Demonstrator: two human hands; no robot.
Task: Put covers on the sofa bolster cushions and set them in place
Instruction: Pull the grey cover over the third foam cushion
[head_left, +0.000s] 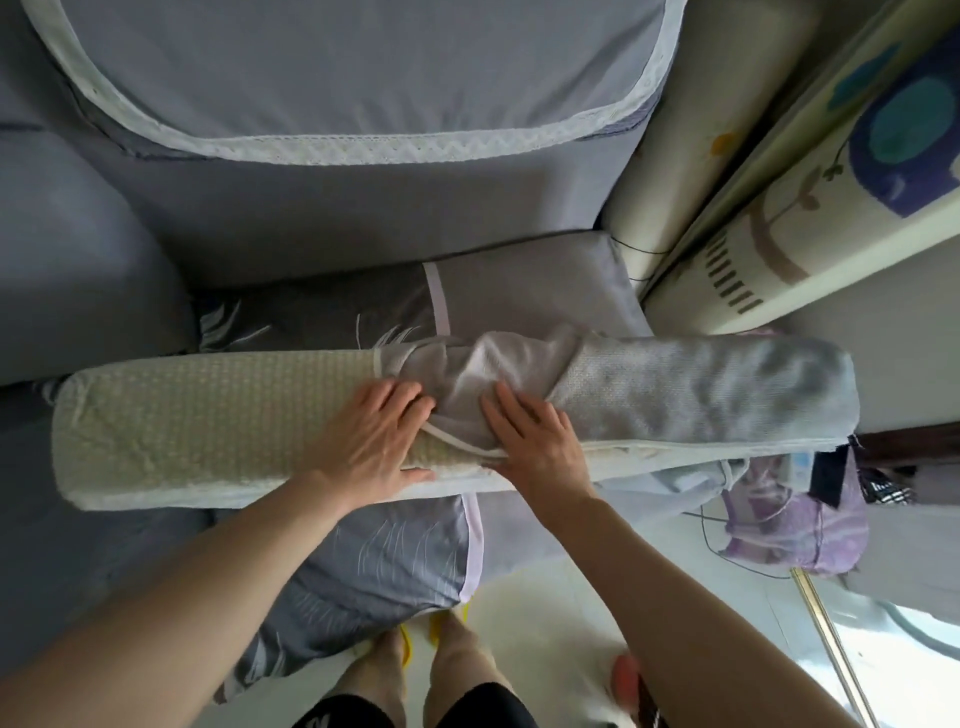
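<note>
I see the bolster (208, 431) lying crosswise on the sofa seat (322, 561), approx. half inside its grey cover (691, 395), bunched mid-length. L hand (376, 441) flat on the bare cream part, fingers straight. R hand (530, 441) on the bunched cover edge; pinching or just pressing, can't tell.

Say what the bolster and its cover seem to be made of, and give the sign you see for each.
Bolster: cream, probably a woven or knitted casing over soft filling; its surface shows a fine dotted grid.
Cover: thin pale grey woven cloth, matt; it bunches into soft folds between the hands, and a white cord edges its opening.
</note>
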